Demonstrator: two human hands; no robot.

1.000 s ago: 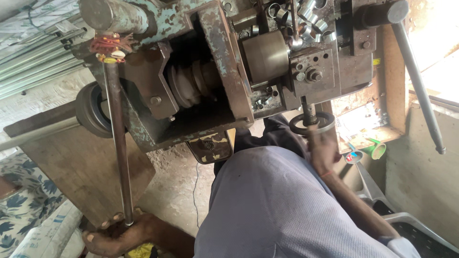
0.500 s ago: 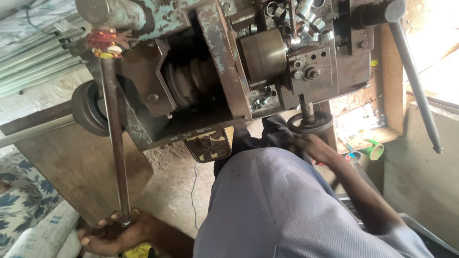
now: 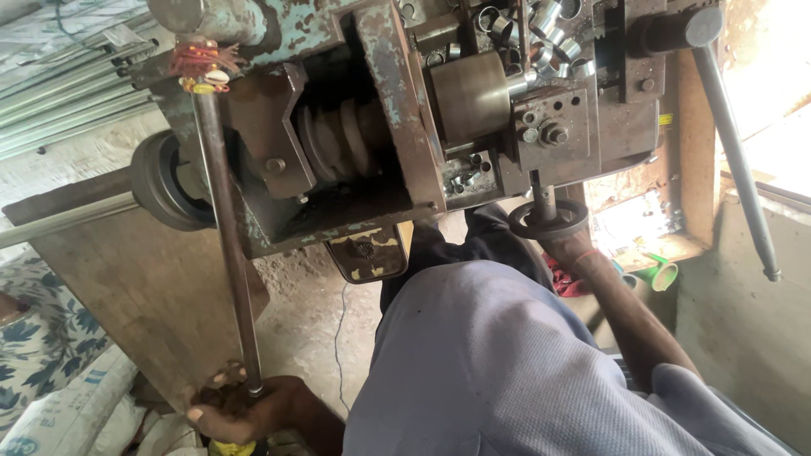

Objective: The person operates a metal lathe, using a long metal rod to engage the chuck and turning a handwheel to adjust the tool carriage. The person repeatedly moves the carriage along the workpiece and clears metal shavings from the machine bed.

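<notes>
Head view, left hand (image 3: 245,409) gripping lever rod (image 3: 226,245), metal rings (image 3: 541,25) atop machine (image 3: 380,110)

My machine body (image 3: 405,127) shows rust brown with patches of worn teal paint. At ten o'clock, red and yellow thread (image 3: 201,66) wraps the top of the dull grey lever rod (image 3: 226,236). My shirt (image 3: 498,363) is pale lavender-grey. At eight o'clock lies blue-and-white floral cloth (image 3: 34,338). At three o'clock, a green cup (image 3: 661,272).
</notes>
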